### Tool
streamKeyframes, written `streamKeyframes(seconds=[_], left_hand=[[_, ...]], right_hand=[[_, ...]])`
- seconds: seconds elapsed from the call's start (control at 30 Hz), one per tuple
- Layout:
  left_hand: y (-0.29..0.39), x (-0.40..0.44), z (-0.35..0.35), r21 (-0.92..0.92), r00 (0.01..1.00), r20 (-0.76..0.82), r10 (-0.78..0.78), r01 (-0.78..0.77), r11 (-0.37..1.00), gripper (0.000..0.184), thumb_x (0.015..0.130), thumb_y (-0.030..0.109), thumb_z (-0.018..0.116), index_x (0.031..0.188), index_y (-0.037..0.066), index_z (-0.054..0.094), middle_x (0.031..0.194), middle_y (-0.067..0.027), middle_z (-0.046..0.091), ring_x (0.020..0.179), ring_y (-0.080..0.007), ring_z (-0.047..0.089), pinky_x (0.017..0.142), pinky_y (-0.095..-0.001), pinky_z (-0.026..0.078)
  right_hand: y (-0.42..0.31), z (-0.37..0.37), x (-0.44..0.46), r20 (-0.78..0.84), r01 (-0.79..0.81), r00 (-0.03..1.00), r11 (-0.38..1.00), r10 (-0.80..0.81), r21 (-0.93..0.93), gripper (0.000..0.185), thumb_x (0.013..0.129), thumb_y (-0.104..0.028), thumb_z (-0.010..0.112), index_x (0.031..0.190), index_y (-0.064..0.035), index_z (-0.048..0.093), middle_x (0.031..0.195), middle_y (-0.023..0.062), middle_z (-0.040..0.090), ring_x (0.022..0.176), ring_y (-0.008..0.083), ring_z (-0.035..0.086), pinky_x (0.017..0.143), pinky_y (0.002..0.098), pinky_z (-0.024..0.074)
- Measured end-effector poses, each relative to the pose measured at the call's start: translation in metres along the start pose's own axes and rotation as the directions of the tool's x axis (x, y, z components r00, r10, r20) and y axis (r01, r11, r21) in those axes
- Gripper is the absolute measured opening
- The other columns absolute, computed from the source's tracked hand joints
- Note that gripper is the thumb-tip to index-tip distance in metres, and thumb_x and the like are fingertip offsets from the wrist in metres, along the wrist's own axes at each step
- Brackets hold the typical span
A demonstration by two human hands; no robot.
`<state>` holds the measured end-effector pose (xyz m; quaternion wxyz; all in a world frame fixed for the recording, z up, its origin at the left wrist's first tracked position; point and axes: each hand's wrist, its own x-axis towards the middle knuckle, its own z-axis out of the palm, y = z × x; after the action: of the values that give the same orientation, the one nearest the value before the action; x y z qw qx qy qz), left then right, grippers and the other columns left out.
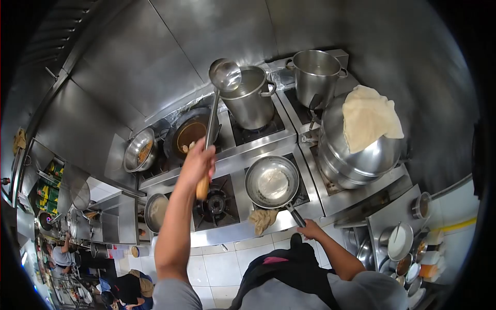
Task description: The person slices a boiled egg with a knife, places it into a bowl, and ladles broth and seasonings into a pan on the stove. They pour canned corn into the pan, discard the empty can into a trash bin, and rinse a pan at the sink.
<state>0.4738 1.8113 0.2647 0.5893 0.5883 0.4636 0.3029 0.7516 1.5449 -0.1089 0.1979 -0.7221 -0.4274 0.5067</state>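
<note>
A: ok what are both hands up to here?
B: left hand (pixel 197 163) is at 9 o'clock in the view, wrapped round the handle of a metal ladle (pixel 225 75). Bowl's up near 12, by the rim of a tall pot (pixel 250 106). Can't tell if they touch tbh.
A: and the right?
B: right hand (pixel 311 229) is around 5 o'clock, gripping the frying pan (pixel 272 181) by its handle. Pan's on the stove, with a crumpled rag (pixel 263 220) at its 6 o'clock. Dark wok (pixel 192 135) with brown liquid sits toward 10.
</note>
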Motion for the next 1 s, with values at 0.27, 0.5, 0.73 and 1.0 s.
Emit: streamKeyframes(seconds=[0.27, 0.5, 0.73, 1.0], left_hand=[[0.011, 0.121, -0.015, 0.5, 0.998, -0.029, 0.055, -0.033, 0.866, 0.019, 0.091, 0.006, 0.059, 0.107, -0.003, 0.056, 0.07, -0.0062, 0.056, 0.052, -0.0162, 0.054, 0.046, -0.032, 0.046], [0.031, 0.14, -0.028, 0.588, 1.0, -0.012, -0.004, 0.01, 0.809, 0.016, 0.087, 0.01, 0.06, 0.097, -0.002, 0.059, 0.071, -0.0066, 0.058, 0.053, -0.0181, 0.056, 0.049, -0.0318, 0.049], [0.081, 0.142, -0.037, 0.079, 0.923, 0.112, -0.368, 0.361, 0.929, 0.012, 0.096, 0.011, 0.053, 0.085, 0.006, 0.054, 0.074, -0.0016, 0.06, 0.052, -0.0054, 0.052, 0.044, -0.0212, 0.048], [0.1, 0.125, -0.056, -0.517, 0.872, 0.377, -0.312, 0.478, 0.71, 0.011, 0.098, 0.005, 0.048, 0.09, 0.0, 0.041, 0.078, -0.0078, 0.054, 0.054, -0.0048, 0.055, 0.039, -0.0169, 0.048]], right_hand=[[0.018, 0.011, 0.018, 0.348, -0.228, 0.936, 0.849, 0.056, 0.477, 0.034, 0.087, -0.029, 0.079, 0.1, -0.0052, 0.058, 0.081, 0.0049, 0.06, 0.061, 0.0147, 0.063, 0.051, 0.033, 0.058], [-0.011, 0.009, 0.009, 0.399, -0.222, 0.917, 0.799, -0.024, 0.559, 0.025, 0.088, -0.017, 0.076, 0.09, -0.0077, 0.053, 0.063, 0.0007, 0.053, 0.047, 0.0103, 0.051, 0.041, 0.0292, 0.0447], [-0.102, -0.019, -0.017, 0.221, -0.008, 0.966, 0.835, -0.137, 0.551, 0.021, 0.086, -0.01, 0.072, 0.089, -0.0065, 0.052, 0.057, -0.0001, 0.049, 0.042, 0.0096, 0.047, 0.037, 0.0298, 0.0408], [-0.191, -0.053, -0.021, 0.134, 0.104, 0.961, 0.769, -0.24, 0.631, 0.019, 0.087, -0.012, 0.072, 0.087, -0.0079, 0.053, 0.06, 0.0009, 0.052, 0.043, 0.0101, 0.05, 0.036, 0.0287, 0.0416]])
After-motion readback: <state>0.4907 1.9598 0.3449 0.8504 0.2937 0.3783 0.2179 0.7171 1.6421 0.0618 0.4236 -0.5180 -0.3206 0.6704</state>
